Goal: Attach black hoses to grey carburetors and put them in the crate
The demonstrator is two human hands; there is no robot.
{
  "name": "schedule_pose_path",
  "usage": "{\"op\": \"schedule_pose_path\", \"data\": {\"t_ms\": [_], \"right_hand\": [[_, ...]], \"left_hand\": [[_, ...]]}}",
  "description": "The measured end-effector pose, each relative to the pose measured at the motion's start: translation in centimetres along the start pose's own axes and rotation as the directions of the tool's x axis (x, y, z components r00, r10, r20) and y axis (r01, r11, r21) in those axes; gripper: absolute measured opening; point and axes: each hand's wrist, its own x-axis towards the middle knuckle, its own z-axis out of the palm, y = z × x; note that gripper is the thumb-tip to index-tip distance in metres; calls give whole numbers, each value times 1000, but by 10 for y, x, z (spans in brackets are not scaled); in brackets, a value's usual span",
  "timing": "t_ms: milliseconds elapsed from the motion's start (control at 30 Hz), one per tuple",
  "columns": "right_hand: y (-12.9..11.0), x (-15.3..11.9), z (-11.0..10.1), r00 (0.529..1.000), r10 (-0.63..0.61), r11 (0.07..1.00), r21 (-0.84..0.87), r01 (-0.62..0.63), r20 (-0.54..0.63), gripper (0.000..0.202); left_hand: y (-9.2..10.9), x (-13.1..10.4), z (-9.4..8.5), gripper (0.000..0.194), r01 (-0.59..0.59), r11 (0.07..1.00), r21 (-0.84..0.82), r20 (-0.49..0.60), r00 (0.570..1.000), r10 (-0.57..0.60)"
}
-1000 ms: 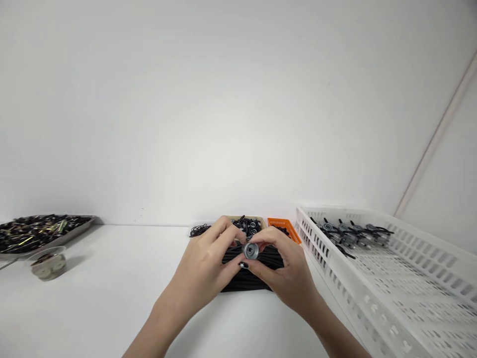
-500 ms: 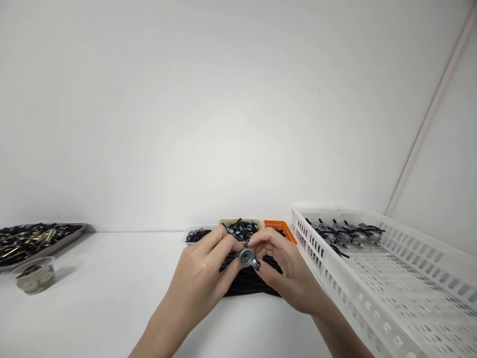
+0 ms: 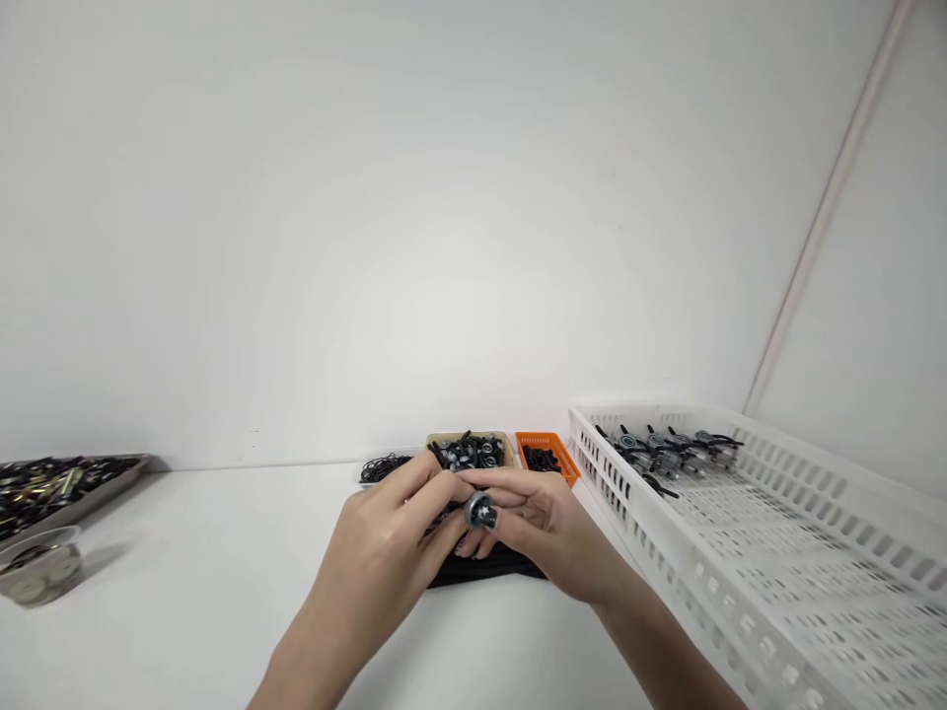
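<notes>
At left, a metal tray (image 3: 110,495) and clear tub (image 3: 63,537) hold plenty of parts. In the middle, the left hand (image 3: 392,537) pinches a round grey piece (image 3: 473,510), the right hand's (image 3: 554,532) thumb pressing its face, so this one looks unfinished. Rightward, the orange basket (image 3: 569,465) holds loose bits, while several ringed pieces (image 3: 655,444), apparently done, lie in the white crate (image 3: 688,537).

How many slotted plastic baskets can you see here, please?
2: the small orange basket beyond the right hand, and the large white basket on the right.
</notes>
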Motion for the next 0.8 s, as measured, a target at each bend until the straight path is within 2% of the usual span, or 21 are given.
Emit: {"op": "schedule_pose_path", "data": {"t_ms": [267,433,600,700,800], "right_hand": [[3,1,3,998,-66,998,-4,66,-19,30],[5,4,3,998,-43,999,-5,43,-48,27],[-1,3,1,1000,-8,1000,-23,8,0,30],[-5,0,3,999,-20,996,-92,23,32,39],[-7,-3,6,997,-68,960,-273,58,-25,46]], "left_hand": [[-2,-1,1,13,-18,1000,6,30,999,17],[-2,1,3,12,-9,1000,17,63,998,8],[-3,4,1,10,38,999,-38,110,993,-33],[-5,4,-2,7,79,995,-55,114,991,-72],[-4,5,-4,7,86,995,-57,56,995,-83]]}}
